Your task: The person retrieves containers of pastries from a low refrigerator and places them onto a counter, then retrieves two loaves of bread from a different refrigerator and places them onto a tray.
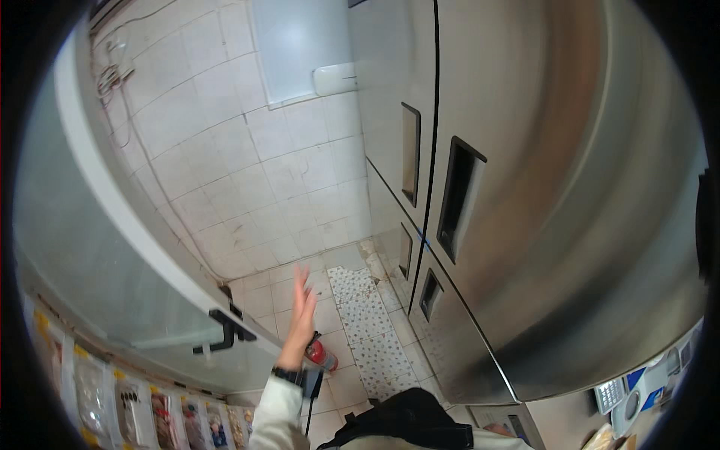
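My left hand (301, 309) reaches forward in mid-air from a pale sleeve with a dark band at the wrist. Seen edge-on, its fingers are stretched out and nothing is in them. Nearest to it is a black handle (225, 331) on a white-framed frosted door (150, 247), apart from the hand. Beyond the wrist, a red fire extinguisher (322, 355) stands on the floor, partly covered. At the lower edge, a small skin-coloured patch may be my right hand (496, 429); its fingers are hidden.
A tall stainless-steel refrigerator (525, 225) with recessed handles fills the right. A dotted mat (367, 330) lies on the tiled floor beside it. Clear bins (131, 409) of small goods line the lower left. A device with a keypad (611, 394) sits at the lower right.
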Demonstrator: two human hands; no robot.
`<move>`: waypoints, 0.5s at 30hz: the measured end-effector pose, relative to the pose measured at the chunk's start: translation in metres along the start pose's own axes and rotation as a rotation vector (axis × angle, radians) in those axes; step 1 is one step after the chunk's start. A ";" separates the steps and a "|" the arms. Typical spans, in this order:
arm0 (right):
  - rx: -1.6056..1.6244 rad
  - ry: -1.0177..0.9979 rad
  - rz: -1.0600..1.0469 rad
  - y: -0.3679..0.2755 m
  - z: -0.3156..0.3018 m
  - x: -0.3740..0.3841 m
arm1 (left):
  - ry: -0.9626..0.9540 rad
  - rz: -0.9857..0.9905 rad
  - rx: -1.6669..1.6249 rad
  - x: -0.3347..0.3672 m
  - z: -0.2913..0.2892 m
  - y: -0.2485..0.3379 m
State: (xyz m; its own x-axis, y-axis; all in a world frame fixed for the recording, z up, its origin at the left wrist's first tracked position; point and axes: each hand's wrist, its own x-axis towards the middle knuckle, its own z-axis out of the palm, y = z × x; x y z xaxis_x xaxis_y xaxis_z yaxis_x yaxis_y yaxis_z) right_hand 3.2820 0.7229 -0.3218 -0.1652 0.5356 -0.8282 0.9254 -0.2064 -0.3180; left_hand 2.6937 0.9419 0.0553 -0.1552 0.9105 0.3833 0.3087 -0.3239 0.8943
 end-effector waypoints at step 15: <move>0.077 0.133 -0.211 -0.210 -0.208 0.136 | -0.277 0.096 -0.180 0.345 0.243 -0.009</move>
State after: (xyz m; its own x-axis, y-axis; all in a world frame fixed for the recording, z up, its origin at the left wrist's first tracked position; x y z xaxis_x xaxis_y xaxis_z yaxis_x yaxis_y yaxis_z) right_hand 3.1360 1.0093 -0.2711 -0.3006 0.6750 -0.6738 0.8455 -0.1382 -0.5157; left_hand 2.8657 1.3214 0.1234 0.1343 0.9011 0.4123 0.1354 -0.4289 0.8932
